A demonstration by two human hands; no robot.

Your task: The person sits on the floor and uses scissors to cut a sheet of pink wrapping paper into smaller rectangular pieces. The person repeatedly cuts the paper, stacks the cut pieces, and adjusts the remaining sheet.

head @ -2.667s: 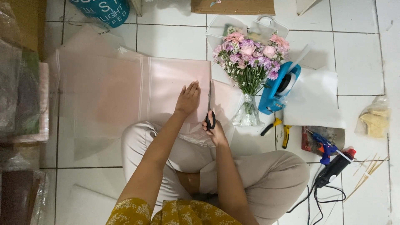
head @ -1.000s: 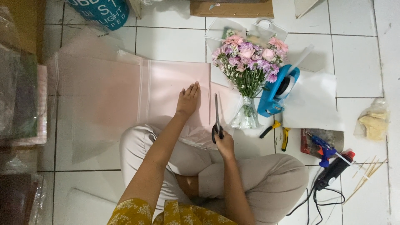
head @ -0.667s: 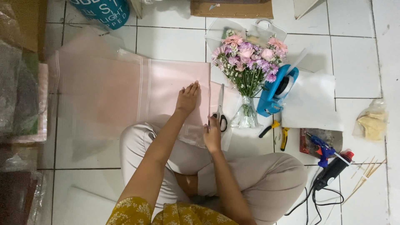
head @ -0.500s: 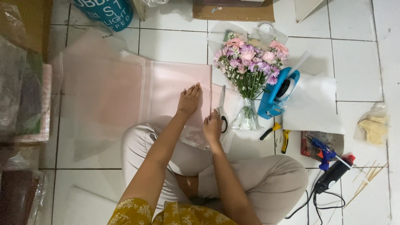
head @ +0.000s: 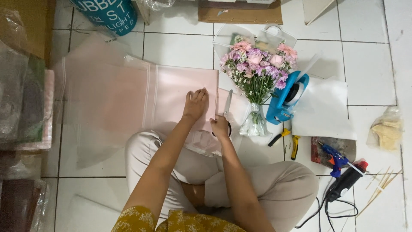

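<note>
Mostly, the tiled floor [head: 369, 64] is covered by sheets: a wide translucent film [head: 92, 116] spreads left, and on it lies the pink paper [head: 180, 96], flat, its near edge reaching the person's lap. A white sheet [head: 322, 107] lies to the right. At the left edge sit stacked wrapped papers [head: 21, 107], and a teal tub [head: 107, 13] stands at the top.

Next in size, the bouquet [head: 257, 64] of pink and purple flowers stands upright in a clear vase [head: 254, 122], just right of the paper. Beside it leans a blue tape dispenser [head: 285, 96]. Smaller tools lie nearer the knee: pliers [head: 286, 139], a blue glue gun [head: 332, 154], a black one [head: 347, 180] with its cord, and thin sticks [head: 380, 189]. A crumpled bag [head: 386, 133] sits at the far right.

The left hand [head: 195, 105] presses flat on the paper near its right edge, fingers spread and laid down. The right hand [head: 219, 127] grips the handles of the scissors [head: 227, 107], blades pointing away along the paper's right side; whether the blades are parted I cannot tell.

Judging by this, a cut along that right edge is under way, with the paper pinned for it. The next move seems to call for a steady straight push of the blades while the left hand keeps the sheet from sliding on the slick film.
</note>
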